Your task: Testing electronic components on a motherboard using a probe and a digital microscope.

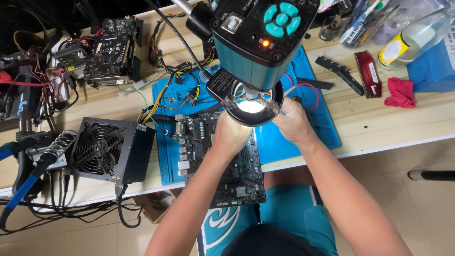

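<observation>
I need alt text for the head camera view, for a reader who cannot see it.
Two bare hands, left hand and right hand, work under a teal microscope camera with a lit ring light, above a black circuit board on a blue mat. A power supply sits left.

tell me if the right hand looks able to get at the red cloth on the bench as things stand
Probably yes. The red cloth lies in the open on the wooden bench, out to the right hand's own side, with nothing between them. The hand is under the microscope's ring light beside the left hand.
</observation>
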